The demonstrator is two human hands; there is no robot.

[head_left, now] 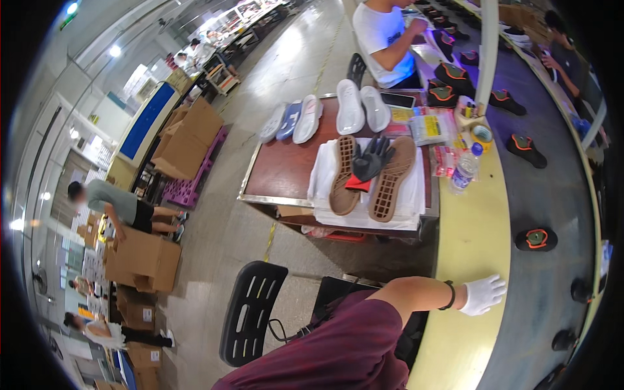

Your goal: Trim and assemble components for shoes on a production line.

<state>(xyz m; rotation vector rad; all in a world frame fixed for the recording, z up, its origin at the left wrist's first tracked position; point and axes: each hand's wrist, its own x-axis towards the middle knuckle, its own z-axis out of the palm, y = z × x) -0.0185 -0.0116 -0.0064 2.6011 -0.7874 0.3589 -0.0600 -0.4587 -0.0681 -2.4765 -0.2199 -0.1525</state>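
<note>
My left hand (484, 296), in a white glove with a dark band at the wrist, rests on the pale yellow bench edge (471, 240). Its fingers are stretched out and hold nothing. A black shoe with orange trim (537, 240) is nearest to it, on the dark conveyor belt (530, 292). Ahead, two brown shoe soles (392, 179) lie on white cloth (322, 175) over a brown table (279, 170). Between the soles lies a black and red work glove (371, 162). My right hand is out of view.
A water bottle (466, 170), a tape roll (481, 134) and plastic packets (429, 129) stand by the table's right side. White soles (350, 107) line its far edge. A black chair (250, 312) is close to my left. A co-worker (383, 42) sits beyond; cartons (188, 140) stand left.
</note>
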